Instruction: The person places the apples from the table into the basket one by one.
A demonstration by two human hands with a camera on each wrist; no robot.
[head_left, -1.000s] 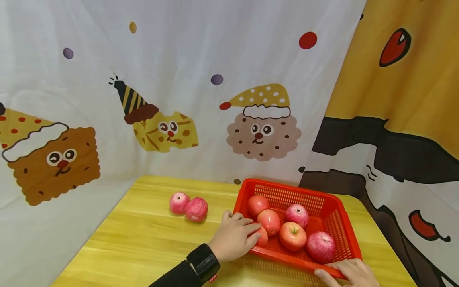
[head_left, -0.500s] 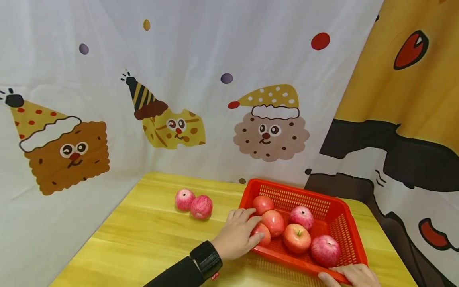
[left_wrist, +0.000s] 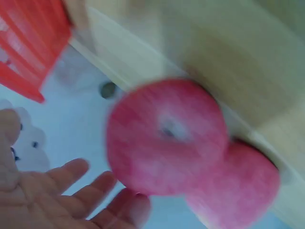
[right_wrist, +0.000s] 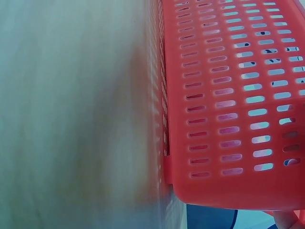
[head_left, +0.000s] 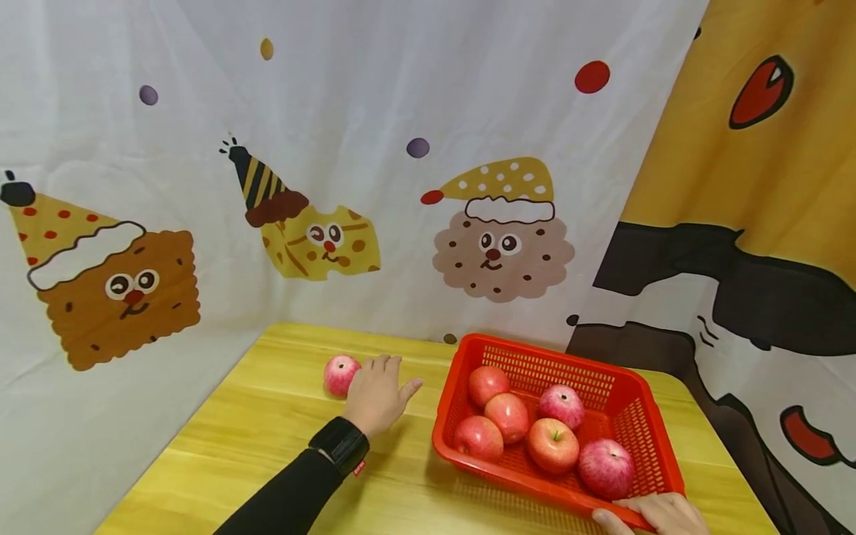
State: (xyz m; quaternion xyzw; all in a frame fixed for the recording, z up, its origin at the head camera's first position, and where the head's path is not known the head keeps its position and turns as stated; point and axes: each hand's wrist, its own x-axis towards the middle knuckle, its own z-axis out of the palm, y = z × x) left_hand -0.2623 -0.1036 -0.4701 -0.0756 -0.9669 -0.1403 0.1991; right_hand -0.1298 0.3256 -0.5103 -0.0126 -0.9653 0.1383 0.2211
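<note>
My left hand (head_left: 376, 395) hovers over the table's left side with its fingers extended. In the left wrist view its fingertips reach the edge of a pink-red apple (left_wrist: 167, 143); whether they touch it I cannot tell. Against that apple leans a second apple (left_wrist: 243, 186). From the head, only one apple (head_left: 341, 375) of this pair shows, as the hand covers the other. My right hand (head_left: 658, 514) grips the near right corner rim of a red plastic basket (head_left: 542, 487). Several apples lie inside it, among them a yellowish-red apple (head_left: 553, 446) with its stem up.
The yellow wood-grain table (head_left: 261, 416) carries everything. A white curtain (head_left: 374, 89) with cartoon figures hangs close behind it. More printed cloth (head_left: 769, 193) in yellow and black stands along the right side.
My left hand has let go of an apple at the basket's left end and moved left to the two apples on the table. My right hand stays on the rim.
</note>
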